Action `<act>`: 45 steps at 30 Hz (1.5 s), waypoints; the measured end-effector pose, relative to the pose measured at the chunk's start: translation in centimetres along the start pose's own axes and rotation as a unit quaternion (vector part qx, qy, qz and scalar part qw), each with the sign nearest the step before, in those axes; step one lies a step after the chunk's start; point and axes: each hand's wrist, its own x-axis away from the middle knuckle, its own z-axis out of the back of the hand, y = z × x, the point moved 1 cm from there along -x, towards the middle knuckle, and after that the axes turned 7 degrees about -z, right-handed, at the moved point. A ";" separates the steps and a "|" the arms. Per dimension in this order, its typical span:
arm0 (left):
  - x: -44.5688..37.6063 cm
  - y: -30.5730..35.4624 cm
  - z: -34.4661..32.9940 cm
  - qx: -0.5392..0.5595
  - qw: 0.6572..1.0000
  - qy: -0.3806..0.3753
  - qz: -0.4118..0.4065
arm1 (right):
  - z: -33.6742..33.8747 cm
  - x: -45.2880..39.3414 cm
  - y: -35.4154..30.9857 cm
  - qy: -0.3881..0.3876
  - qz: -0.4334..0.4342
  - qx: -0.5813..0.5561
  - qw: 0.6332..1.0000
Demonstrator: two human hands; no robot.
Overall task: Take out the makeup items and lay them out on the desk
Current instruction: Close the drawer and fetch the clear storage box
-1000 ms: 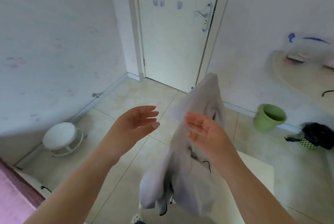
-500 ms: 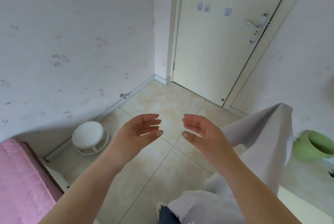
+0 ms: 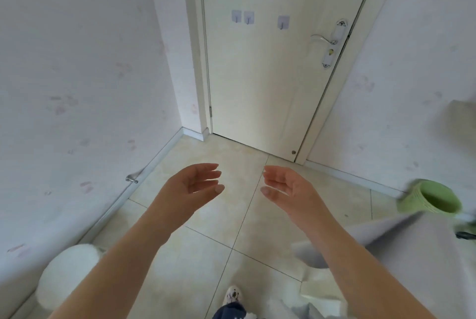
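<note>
Left hand (image 3: 192, 191): we see it raised over the tiled floor (image 3: 219, 236), fingers relaxed and slightly curved, holding nothing.
Right hand (image 3: 288, 188): likewise loose and empty, palm facing the left one, the two apart.
Makeup items: we cannot see any.
Grey cloth (image 3: 401, 244): lower right, under the right forearm.
Green bin (image 3: 430, 197): by the right wall.
Door (image 3: 270, 74): closed, ahead.
</note>
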 end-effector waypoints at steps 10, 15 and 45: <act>-18.7 2.0 -4.8 -0.014 0.992 -0.123 -0.011 | 7.6 -11.8 -2.1 0.112 -0.041 -0.020 0.993; -27.7 2.9 -8.8 -0.036 0.975 -0.219 -0.013 | 11.4 -17.0 -1.8 0.193 -0.054 -0.040 0.979; -54.1 11.2 -63.3 -0.076 0.788 -0.608 -0.053 | 54.5 -22.0 6.8 0.577 -0.177 -0.160 0.781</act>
